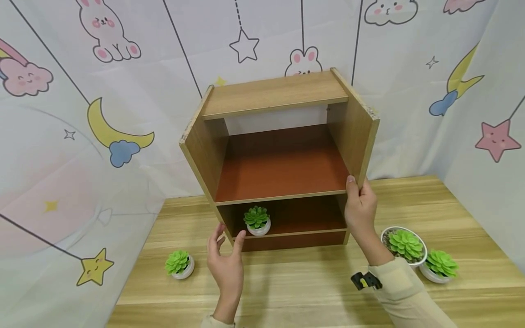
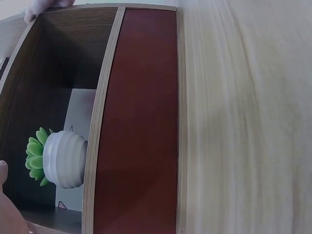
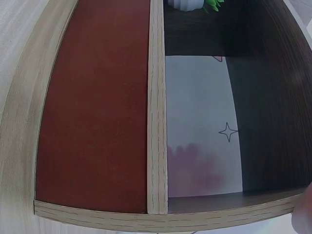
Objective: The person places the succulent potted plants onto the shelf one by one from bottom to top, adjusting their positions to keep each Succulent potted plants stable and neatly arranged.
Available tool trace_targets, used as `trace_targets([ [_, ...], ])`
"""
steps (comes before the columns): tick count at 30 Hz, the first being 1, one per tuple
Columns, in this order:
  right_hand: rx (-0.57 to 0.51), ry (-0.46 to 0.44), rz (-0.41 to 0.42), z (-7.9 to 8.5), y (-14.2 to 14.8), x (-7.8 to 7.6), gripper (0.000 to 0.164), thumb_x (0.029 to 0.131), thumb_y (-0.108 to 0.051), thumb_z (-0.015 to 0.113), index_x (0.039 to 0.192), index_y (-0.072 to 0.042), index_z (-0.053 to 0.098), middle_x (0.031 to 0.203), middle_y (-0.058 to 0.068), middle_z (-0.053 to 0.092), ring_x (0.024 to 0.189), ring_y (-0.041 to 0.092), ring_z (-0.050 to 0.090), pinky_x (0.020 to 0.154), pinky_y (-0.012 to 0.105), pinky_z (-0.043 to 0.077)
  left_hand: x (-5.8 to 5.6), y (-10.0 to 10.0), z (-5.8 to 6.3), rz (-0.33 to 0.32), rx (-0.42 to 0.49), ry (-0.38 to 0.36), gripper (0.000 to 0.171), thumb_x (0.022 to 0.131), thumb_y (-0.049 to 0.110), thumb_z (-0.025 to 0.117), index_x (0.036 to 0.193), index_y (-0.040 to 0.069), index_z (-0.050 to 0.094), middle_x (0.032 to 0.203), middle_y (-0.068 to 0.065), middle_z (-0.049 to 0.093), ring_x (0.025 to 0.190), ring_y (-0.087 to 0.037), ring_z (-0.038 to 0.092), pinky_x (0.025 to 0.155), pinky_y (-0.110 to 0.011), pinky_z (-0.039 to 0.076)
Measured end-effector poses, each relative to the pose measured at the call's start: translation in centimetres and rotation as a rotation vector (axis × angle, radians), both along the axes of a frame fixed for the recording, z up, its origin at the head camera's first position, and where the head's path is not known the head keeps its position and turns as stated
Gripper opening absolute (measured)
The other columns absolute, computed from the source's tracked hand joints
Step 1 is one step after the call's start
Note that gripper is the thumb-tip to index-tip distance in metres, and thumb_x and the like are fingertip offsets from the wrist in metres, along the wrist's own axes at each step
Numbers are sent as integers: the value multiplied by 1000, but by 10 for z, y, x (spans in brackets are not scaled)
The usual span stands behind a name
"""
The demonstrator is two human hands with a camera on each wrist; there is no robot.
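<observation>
A small wooden shelf unit (image 1: 283, 164) with reddish-brown boards stands on the table. My right hand (image 1: 362, 207) grips its right side panel, the thumb inside the edge and the other fingers behind the panel. At the lower left corner is my left hand (image 1: 225, 266), its fingertips by the left panel's edge and the thumb held apart. That thumb shows at the edge of the left wrist view. A potted succulent (image 1: 257, 220) in a white pot sits on the lower shelf, close to the left thumb; the left wrist view shows its ribbed pot (image 2: 66, 158) sideways.
Another small succulent (image 1: 179, 264) stands on the table (image 1: 295, 291) to the left. On the right, beside my forearm, are a wider bowl with a succulent (image 1: 405, 246) and a small potted succulent (image 1: 440, 266). A printed curtain (image 1: 262, 27) hangs behind and along both sides.
</observation>
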State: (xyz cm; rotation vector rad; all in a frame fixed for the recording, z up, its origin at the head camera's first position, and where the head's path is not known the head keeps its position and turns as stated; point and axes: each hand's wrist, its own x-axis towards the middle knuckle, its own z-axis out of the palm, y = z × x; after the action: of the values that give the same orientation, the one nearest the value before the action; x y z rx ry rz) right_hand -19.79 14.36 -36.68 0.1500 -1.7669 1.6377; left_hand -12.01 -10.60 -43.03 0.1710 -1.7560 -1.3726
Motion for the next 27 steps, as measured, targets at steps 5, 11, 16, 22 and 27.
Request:
trace_targets([
  [5, -1, 6, -5, 1, -1, 0, 26, 102, -6, 47, 105, 17, 61, 77, 15, 52, 80, 14, 45, 71, 26, 35, 0, 0, 1, 34, -23, 20, 54, 78, -1, 82, 123, -13, 56, 116, -25, 58, 109, -28, 52, 93, -37, 40],
  [11, -1, 11, -5, 2, -1, 0, 27, 102, -6, 48, 109, 16, 61, 81, 15, 55, 82, 14, 46, 71, 26, 36, 0, -1, 1, 47, -25, 14, 55, 80, 0, 80, 127, -11, 54, 120, -25, 55, 111, -36, 49, 93, -36, 37],
  [16, -4, 12, -11, 2, -1, -1, 28, 102, -6, 48, 108, 17, 62, 79, 13, 55, 81, 14, 45, 71, 26, 36, 1, -3, -2, 62, -20, -1, 55, 80, 0, 80, 128, -11, 53, 122, -25, 54, 113, -32, 48, 94, -41, 36],
  [22, -1, 15, -11, 2, 0, -1, 27, 102, -5, 47, 107, 18, 61, 82, 18, 56, 81, 12, 45, 71, 25, 36, -9, -16, -23, 90, -22, -8, 61, 80, 4, 82, 132, -6, 52, 127, -19, 53, 119, -28, 47, 97, -46, 33],
  [27, -4, 12, -8, 1, 0, 0, 27, 102, -5, 48, 108, 17, 62, 84, 17, 57, 82, 12, 46, 72, 25, 37, -10, -26, -35, 114, -12, -50, 65, 81, 14, 83, 136, 3, 52, 134, -10, 49, 126, -28, 41, 104, -49, 28],
])
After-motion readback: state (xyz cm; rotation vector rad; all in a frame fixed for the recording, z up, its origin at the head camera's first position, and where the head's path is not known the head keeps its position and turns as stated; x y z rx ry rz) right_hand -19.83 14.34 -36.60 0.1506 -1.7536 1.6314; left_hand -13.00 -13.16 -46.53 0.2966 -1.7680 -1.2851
